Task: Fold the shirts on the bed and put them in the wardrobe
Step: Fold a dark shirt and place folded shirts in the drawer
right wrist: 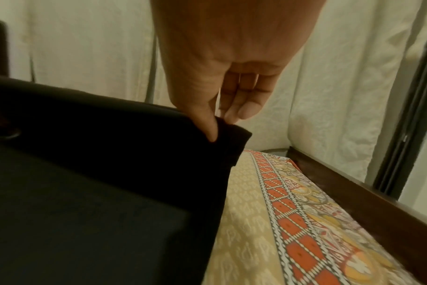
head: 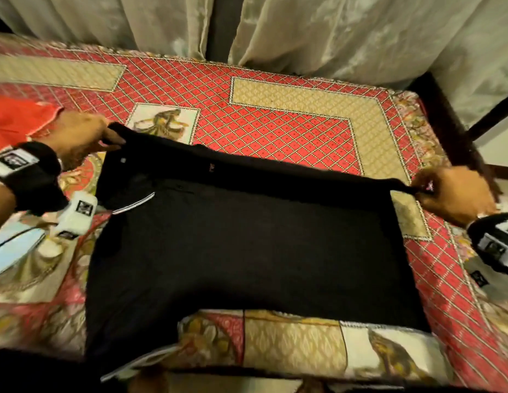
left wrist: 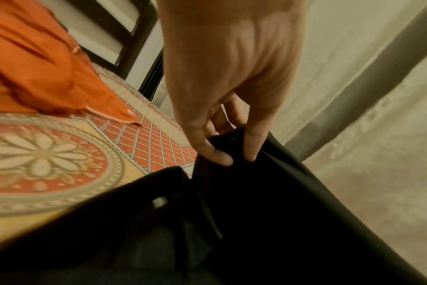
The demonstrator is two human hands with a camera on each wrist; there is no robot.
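Observation:
A black polo shirt (head: 247, 245) with a white-trimmed collar lies spread across the bed, its far edge lifted in a long fold. My left hand (head: 85, 134) pinches that fold at the shoulder end; in the left wrist view the thumb and fingers (left wrist: 222, 154) clamp the black shirt (left wrist: 256, 212). My right hand (head: 451, 194) pinches the hem corner at the other end; the right wrist view shows the thumb (right wrist: 207, 125) pressed into the black cloth (right wrist: 110, 173). An orange shirt (head: 17, 117) lies crumpled at the far left of the bed, also seen as an orange heap (left wrist: 41, 63).
The bed wears a red, gold and cream patterned cover (head: 275, 123). Pale curtains (head: 332, 38) hang just behind the bed. A dark wooden bed frame (head: 440, 131) runs along the right side. A light blue cloth (head: 17, 251) lies at the left near edge.

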